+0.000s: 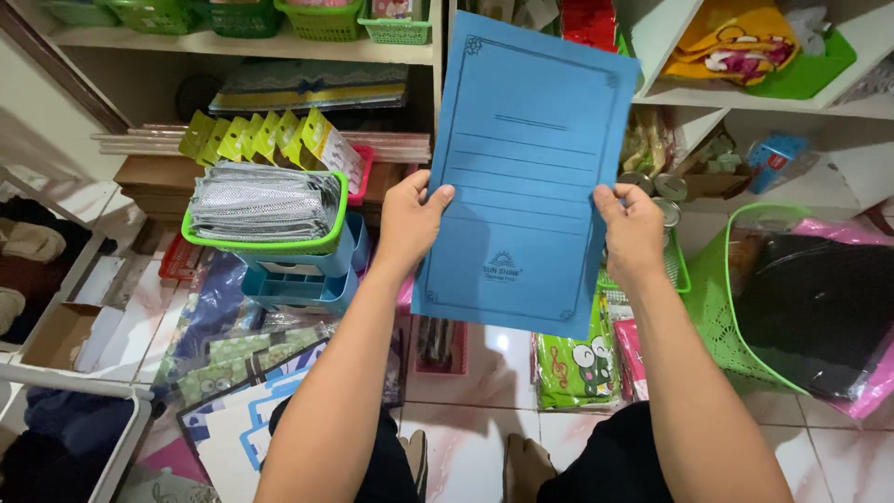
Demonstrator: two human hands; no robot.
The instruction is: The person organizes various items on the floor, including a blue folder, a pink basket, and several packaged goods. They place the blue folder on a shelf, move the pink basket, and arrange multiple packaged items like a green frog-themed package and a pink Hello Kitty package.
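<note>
Looking down from a head-worn camera, a person seated on a tiled floor [466,456] holds a blue card folder [526,172] upright in front of open shelves. The left hand [410,224] pinches the folder's left edge, thumb on the printed front and fingers hidden behind. The right hand [635,233] pinches the right edge in the same way, at about the same height. Both grips sit in the lower half of the sheet, so the upper half stands free above the hands. The folder stays flat with no sag, which suggests thin, fairly stiff card: light, easy to crease at the corners, and best held at both side edges as it is now.

To the left, just beside the left forearm, a green basket [265,244] full of silvery flat packets [261,200] sits on stacked blue plastic trays [303,275]. Yellow-tagged packets [270,138] lean in a row behind the basket. To the right, a larger green mesh basket [722,307] lies tipped on the floor with a black bag [819,307] inside. Green cartoon-printed packs [573,368] lie on the tiles below the folder. Shelves [233,47] above carry more small green baskets and coloured goods.
</note>
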